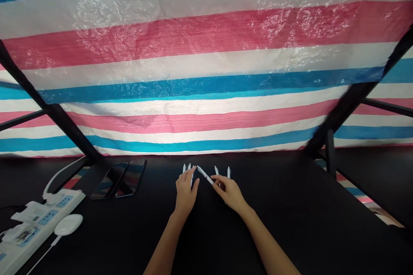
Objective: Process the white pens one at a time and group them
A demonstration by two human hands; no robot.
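Several white pens (189, 167) lie side by side on the black table (290, 215), near its far edge. My left hand (186, 191) rests on the left pens with its fingers stretched out flat. My right hand (229, 192) pinches one white pen (204, 175) and holds it tilted up to the left, its tip toward my left fingers. Two more pens (228, 172) lie just beyond my right hand.
Two dark phones (119, 179) lie to the left of the pens. A white power strip (35, 223) with plugs and a white oval device (68, 224) sit at the left edge. Black frame bars (342, 111) and a striped tarp (206, 77) stand behind.
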